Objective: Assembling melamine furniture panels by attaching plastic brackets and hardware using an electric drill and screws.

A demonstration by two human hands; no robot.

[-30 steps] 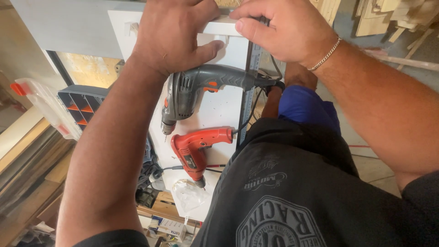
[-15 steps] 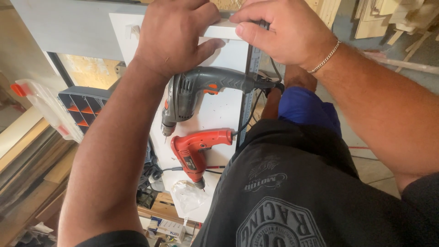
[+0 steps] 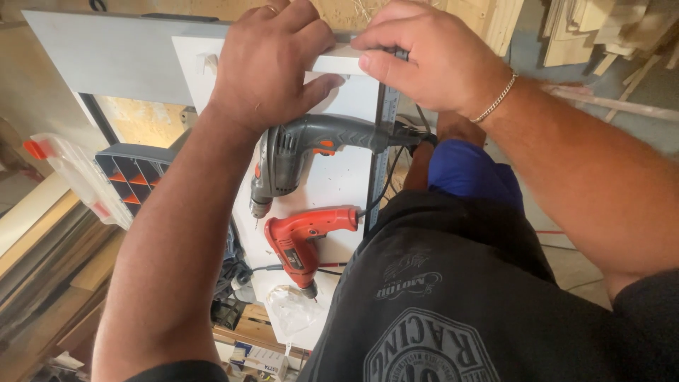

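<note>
My left hand (image 3: 265, 67) lies over the far edge of a white board (image 3: 339, 177), fingers curled across it and thumb pointing right. My right hand (image 3: 431, 64) pinches the top end of a metal ruler (image 3: 378, 163) that runs along the board's right side. The two hands nearly touch. A grey corded drill (image 3: 311, 145) lies on the board just below my left hand. A red corded drill (image 3: 304, 237) lies nearer to me on the same board.
A grey panel (image 3: 106, 56) sits at the upper left. Below it is a dark compartment organiser (image 3: 131, 173) beside a clear plastic lid (image 3: 67, 177). A clear plastic bag (image 3: 290, 311) lies on the board's near end. Wooden planks (image 3: 42, 269) fill the left side, wood offcuts (image 3: 608, 35) the upper right.
Both hands keep their hold at the board's far edge; only the view has shifted slightly. The drills have not moved.
</note>
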